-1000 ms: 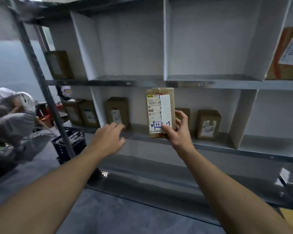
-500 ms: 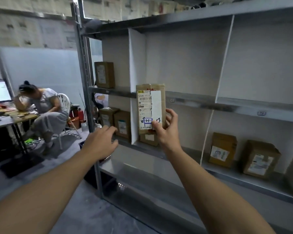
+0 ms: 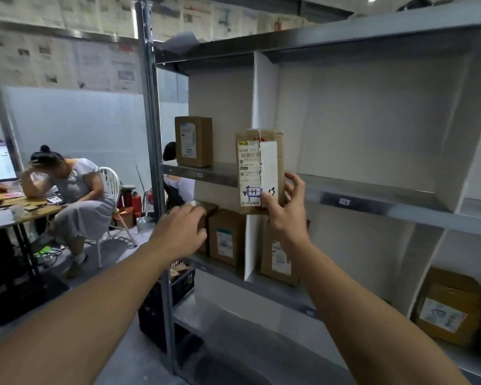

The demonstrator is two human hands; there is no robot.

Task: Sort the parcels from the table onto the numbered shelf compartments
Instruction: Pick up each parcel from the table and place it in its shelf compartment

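Note:
My right hand point(image 3: 285, 215) grips the lower end of an upright brown parcel point(image 3: 258, 170) with a white label marked "H" in blue. I hold it in front of the white divider point(image 3: 264, 90) of the metal shelf point(image 3: 195, 173), level with the upper shelf board. My left hand point(image 3: 178, 232) hovers lower left with relaxed fingers, holding nothing. In the upper left compartment one brown parcel point(image 3: 193, 141) stands upright. The compartment right of the divider point(image 3: 372, 120) holds no parcel.
More brown parcels point(image 3: 227, 237) stand on the lower board, and a yellow-brown one point(image 3: 450, 309) at lower right. A black crate point(image 3: 164, 298) sits by the shelf's upright post point(image 3: 150, 120). At the left a person point(image 3: 72, 190) sits at a desk.
My view has swung left and upward along the shelf. The parcel stays gripped in my right hand and now stands in front of the divider beside the upper left compartment.

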